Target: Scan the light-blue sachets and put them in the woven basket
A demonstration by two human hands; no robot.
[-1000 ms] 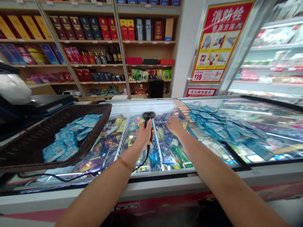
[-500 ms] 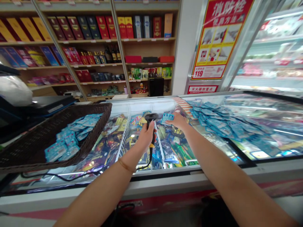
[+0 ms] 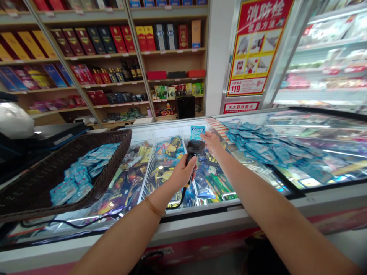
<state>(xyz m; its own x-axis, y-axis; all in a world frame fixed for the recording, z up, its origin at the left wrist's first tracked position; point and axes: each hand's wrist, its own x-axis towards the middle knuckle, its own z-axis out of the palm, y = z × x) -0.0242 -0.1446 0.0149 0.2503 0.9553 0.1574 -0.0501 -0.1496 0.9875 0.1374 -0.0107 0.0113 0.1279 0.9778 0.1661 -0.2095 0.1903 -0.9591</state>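
Note:
My left hand (image 3: 186, 170) is wrapped round the handle of a black barcode scanner (image 3: 196, 146), its head up and its cord running down to the left. Just beyond the scanner's head, my right hand (image 3: 210, 142) pinches a small light-blue packet (image 3: 197, 132) by its right side, held upright. A loose pile of similar blue packets (image 3: 258, 143) lies on the freezer's glass top to the right. More blue packets (image 3: 83, 172) rest inside a dark brown wicker basket (image 3: 114, 168) on the left.
Beneath my hands, the glass-topped chest freezer (image 3: 183, 219) shows wrapped goods and white wire dividers (image 3: 147, 172). A black cable (image 3: 77, 225) crosses the glass near the front edge. Behind stand shelves of boxes (image 3: 111, 40) and a red poster (image 3: 256, 49).
The blue packet in my right hand has been raised and turned upright, a little to the left. My left hand has shifted the scanner slightly right, closer to it. The view has moved slightly.

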